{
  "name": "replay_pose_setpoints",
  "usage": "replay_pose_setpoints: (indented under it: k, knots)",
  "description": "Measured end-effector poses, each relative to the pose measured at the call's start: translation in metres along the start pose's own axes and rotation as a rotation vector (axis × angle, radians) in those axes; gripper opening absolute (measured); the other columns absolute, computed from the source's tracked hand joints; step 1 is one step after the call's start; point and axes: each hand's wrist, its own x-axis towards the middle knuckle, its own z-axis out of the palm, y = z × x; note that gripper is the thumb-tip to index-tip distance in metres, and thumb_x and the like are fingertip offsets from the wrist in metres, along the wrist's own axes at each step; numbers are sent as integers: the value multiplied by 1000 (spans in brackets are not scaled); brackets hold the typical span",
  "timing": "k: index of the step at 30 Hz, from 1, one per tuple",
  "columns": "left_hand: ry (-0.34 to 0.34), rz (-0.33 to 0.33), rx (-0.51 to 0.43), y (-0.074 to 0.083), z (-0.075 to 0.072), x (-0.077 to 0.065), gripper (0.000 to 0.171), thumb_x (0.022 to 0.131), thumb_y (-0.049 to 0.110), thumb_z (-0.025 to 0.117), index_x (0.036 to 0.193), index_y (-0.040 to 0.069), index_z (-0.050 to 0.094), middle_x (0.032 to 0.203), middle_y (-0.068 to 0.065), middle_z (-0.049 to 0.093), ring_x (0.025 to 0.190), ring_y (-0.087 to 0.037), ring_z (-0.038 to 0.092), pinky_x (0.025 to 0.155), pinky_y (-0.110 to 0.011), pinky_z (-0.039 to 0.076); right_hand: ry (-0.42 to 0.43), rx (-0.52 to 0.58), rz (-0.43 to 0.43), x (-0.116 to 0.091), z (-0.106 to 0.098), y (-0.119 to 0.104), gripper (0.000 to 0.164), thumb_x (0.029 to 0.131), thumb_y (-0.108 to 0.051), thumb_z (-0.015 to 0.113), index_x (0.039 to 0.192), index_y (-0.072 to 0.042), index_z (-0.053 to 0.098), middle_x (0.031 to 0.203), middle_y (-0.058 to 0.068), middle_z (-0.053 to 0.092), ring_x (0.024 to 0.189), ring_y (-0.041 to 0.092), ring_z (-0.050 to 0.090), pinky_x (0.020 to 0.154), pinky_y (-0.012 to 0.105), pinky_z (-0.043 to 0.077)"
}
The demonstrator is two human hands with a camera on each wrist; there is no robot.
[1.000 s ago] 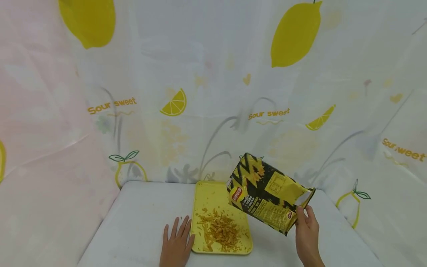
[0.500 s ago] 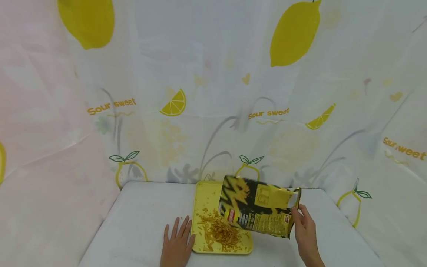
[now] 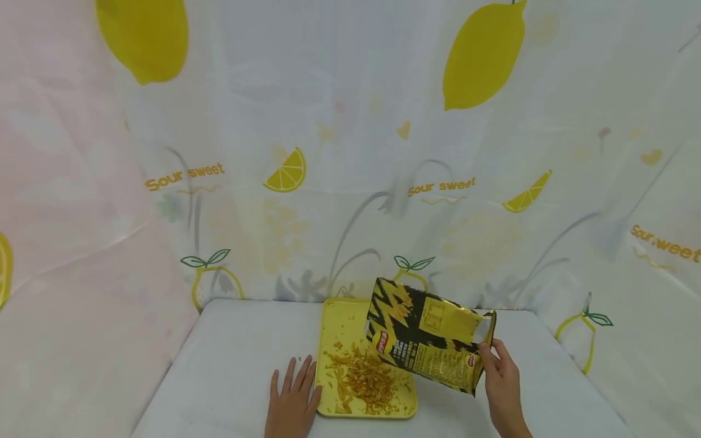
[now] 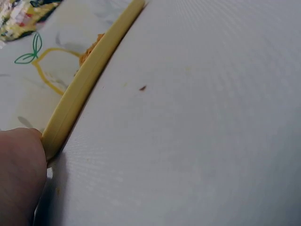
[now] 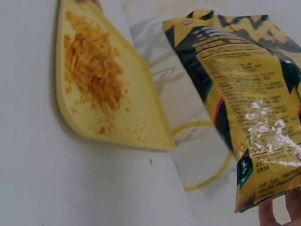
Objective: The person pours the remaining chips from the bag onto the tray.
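A yellow and black chip bag [image 3: 424, 331] is pinched by my right hand [image 3: 504, 386] at its right end. It hangs tilted above the right side of a yellow tray [image 3: 335, 316], hiding part of it. On the tray lies a heap of broken orange chips [image 3: 371, 380], with crumbs around. My left hand [image 3: 290, 401] lies flat on the table, fingers spread, its thumb at the tray's left edge. The left wrist view shows that thumb [image 4: 21, 174] against the tray's side [image 4: 89, 77]. Printed text on the bag [image 5: 249, 89] faces the right wrist camera.
A white table [image 3: 230, 359] carries the tray. Behind it and at the sides hangs a pale curtain [image 3: 350, 231] printed with lemons and lettering. A small dark crumb [image 4: 143, 88] lies on the white surface left of the tray.
My right hand has brought the bag lower and a little left, over the tray, and its tilt has lessened. In the last half second it has tipped slightly. My left hand stays in place.
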Motion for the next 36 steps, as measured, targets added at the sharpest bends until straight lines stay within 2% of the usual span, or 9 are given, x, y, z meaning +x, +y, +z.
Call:
replay_pose_setpoints:
  k: [4,9,15,18,21,26,28,32,36]
  knots:
    - [17,8,6,-1,3,0,56,85,52,48,135,29,41,142,9,40,133,-23,36,110,-54,19,108,83,5,2,0,0,60,86,-62,30,131,-21,35,123,-7,47,105,-7,50,95,35,46]
    - [-21,-6,-5,0,3,1,56,86,54,46,136,29,40,144,9,39,135,-23,33,111,-54,16,94,-128,-131,-4,5,3,45,93,-52,28,118,-17,44,96,0,59,66,-7,50,57,27,47]
    - [-21,-9,-9,1,0,2,56,86,52,47,136,29,40,143,9,39,135,-23,33,112,-54,16,163,-18,-98,-9,9,-1,48,92,-53,27,118,-14,39,106,5,53,83,-8,49,73,32,45]
    - [-30,-11,1,1,0,1,56,86,53,46,136,29,40,144,9,38,136,-23,33,113,-54,15,149,-69,-136,-9,9,-3,45,94,-50,27,117,-14,41,99,12,57,74,3,54,62,30,48]
    - [-31,-9,1,0,1,1,56,86,53,46,136,29,40,144,8,38,135,-23,33,112,-54,15,164,-127,-176,-9,8,-7,42,94,-48,28,116,-16,45,88,3,62,67,0,52,53,22,43]
    - [12,3,-4,-1,4,1,57,84,50,50,135,28,41,143,8,40,134,-23,35,111,-55,17,213,114,-93,-5,7,-15,43,91,-54,32,120,-24,41,88,-15,51,80,-7,49,75,22,50]
    - [16,3,-4,-1,5,1,56,84,51,50,135,27,42,142,8,41,133,-24,36,110,-55,19,203,84,-110,-4,6,-15,41,91,-53,32,118,-24,43,89,-16,51,76,-6,50,73,26,52]
    - [-3,-4,7,0,5,1,55,84,51,50,134,28,43,141,8,42,133,-23,37,109,-55,20,217,-187,-286,-5,3,-12,31,96,-39,33,109,-18,51,77,-9,53,60,3,47,49,22,43]
    - [11,-3,7,0,3,1,56,84,50,50,135,28,43,141,8,42,133,-23,37,110,-54,20,237,-174,-347,-6,0,-19,28,96,-36,35,110,-18,53,80,-10,55,63,3,51,51,18,44]
